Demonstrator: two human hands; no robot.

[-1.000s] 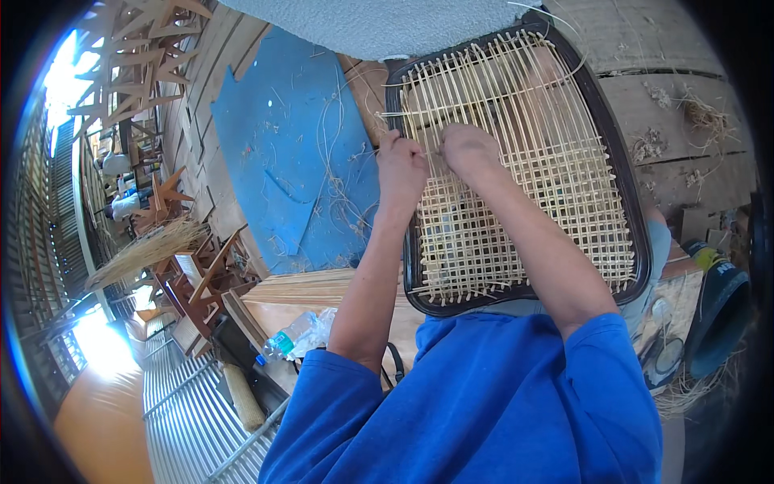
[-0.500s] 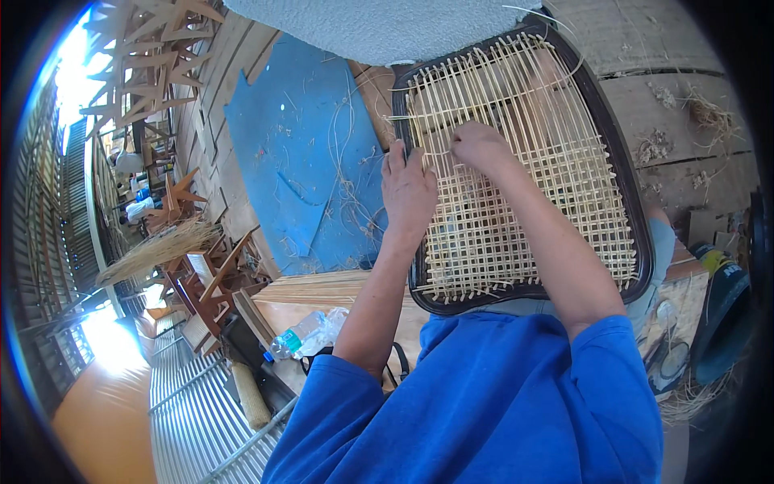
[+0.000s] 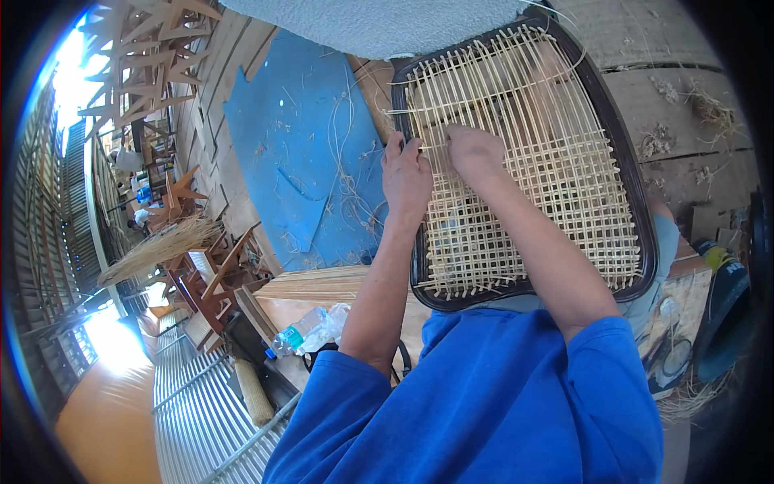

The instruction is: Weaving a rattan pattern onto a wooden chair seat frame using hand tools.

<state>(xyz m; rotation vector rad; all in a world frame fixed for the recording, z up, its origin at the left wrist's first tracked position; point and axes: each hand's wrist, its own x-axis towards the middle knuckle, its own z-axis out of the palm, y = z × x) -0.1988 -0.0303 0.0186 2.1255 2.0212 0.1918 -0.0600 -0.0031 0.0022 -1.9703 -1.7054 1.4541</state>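
A dark-rimmed frame (image 3: 642, 211) lies in front of me, strung with pale cane strands (image 3: 528, 81). Close to me the strands cross in a tight square weave (image 3: 476, 246); toward the far side they run mostly lengthwise with wide gaps. My left hand (image 3: 406, 179) rests over the left rail, its fingers extended and apart at the strand ends. Just right of it, over the border between woven and loose strands, my right hand (image 3: 476, 153) is closed in a pinch on a thin crosswise cane strand. Its fingertips are partly hidden.
A blue sheet (image 3: 306, 153) with cane scraps covers the floor at left. Pale grey padding (image 3: 379, 28) borders the frame's far edge. A plastic bottle (image 3: 284, 341) lies by my left elbow. Wooden pieces (image 3: 205, 270) and a straw bundle (image 3: 161, 248) are farther left.
My right hand has shifted slightly left and away from me along the weave. The left hand has moved a little away from me, still at the left rail.
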